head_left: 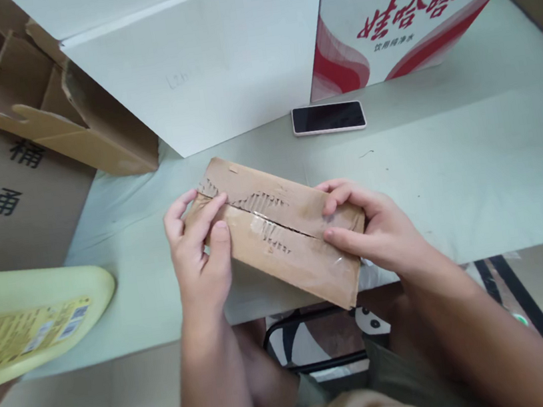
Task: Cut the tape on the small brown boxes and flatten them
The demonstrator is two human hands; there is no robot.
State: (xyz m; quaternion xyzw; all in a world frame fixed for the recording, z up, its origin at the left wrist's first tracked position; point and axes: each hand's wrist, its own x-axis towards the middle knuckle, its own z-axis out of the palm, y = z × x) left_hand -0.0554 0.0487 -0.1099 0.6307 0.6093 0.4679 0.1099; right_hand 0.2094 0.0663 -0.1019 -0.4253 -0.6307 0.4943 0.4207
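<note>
A small brown cardboard box (284, 262) is held between my two hands, tilted with its right end nearer to me. Along its middle runs a dark seam, with torn, ribbed patches beside it and shiny bits of clear tape. My left hand (200, 240) grips the left end, with fingertips and thumb on the top face. Around the right end closes my right hand (364, 217), its thumb near the seam and its fingers bent over the far edge. The underside of the box is hidden.
A phone (329, 118) lies on the pale green cloth (449, 172) beyond the box. Behind it stand a white box (211, 63) and a red-and-white carton (381, 46). At left are an open cardboard box (53, 126) and a light green bottle (40, 323).
</note>
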